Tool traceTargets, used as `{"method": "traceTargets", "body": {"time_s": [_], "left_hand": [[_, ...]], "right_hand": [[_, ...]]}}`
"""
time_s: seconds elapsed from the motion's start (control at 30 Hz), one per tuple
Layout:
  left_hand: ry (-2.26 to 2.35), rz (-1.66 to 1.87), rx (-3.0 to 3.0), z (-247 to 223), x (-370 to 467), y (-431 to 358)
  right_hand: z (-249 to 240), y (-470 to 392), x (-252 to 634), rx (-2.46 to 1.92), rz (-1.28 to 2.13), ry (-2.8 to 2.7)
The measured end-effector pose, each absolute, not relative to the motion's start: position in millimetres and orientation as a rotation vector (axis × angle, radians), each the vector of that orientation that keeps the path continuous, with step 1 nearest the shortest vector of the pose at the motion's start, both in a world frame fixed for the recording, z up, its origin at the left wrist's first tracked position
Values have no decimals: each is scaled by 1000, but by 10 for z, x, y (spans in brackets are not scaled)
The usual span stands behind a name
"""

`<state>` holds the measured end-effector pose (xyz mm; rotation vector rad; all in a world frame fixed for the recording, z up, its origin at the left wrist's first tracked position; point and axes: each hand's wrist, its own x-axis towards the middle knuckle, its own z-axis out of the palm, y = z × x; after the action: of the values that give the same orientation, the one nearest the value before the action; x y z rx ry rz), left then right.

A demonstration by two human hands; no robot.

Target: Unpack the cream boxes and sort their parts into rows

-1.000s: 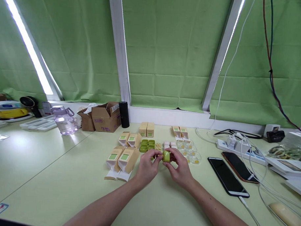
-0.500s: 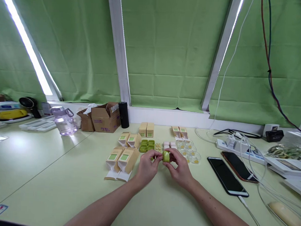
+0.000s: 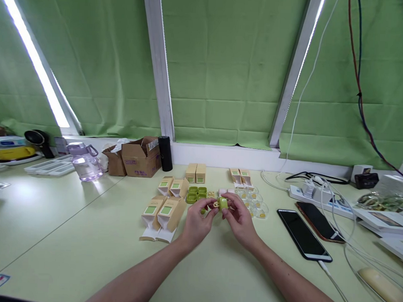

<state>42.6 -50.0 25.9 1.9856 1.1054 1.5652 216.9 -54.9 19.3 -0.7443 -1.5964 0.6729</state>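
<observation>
Above the table's middle, my right hand (image 3: 240,214) is closed on a small green cup (image 3: 223,203), gripped between thumb and fingers. My left hand (image 3: 199,218) pinches a small pale-yellow piece (image 3: 216,205) with a loop-like outline, right beside the cup; whether the two touch is unclear. Behind my left hand sit several more green cups (image 3: 192,198) in a block. Small yellow pieces (image 3: 211,194) lie in rows next to them. Pink-white blocks (image 3: 222,191) are partly hidden behind my right hand. To the right lie clear domed plastic shells (image 3: 260,210) with yellow centres.
Open cartons (image 3: 171,214) stand left of my hands, with closed cartons (image 3: 200,172) behind. Two phones (image 3: 304,236) and cables lie right, near a power strip (image 3: 294,193). A water jug (image 3: 85,162), cardboard box (image 3: 140,157) and black bottle (image 3: 165,154) stand back left.
The green cup has turned and tilted in my right hand. The yellow piece now shows between my left fingertips. At the far left edge, what looks like another person's fingers has appeared at the clear plastic.
</observation>
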Motion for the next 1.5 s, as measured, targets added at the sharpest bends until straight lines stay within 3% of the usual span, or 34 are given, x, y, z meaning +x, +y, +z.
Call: {"method": "traceTargets", "body": {"time_s": [0.6,1.17,1.5], "left_hand": [[1081,1549,2177,340,408,-515],[1077,1534,2314,303,404,-486],[1049,1560,2511,284,419,-553]], "right_hand": [[175,-533,2237,-803,57,-1779],[202,-577,2270,-751,-97,-1874],[289,-586,2263,-805,-351,-1788]]}}
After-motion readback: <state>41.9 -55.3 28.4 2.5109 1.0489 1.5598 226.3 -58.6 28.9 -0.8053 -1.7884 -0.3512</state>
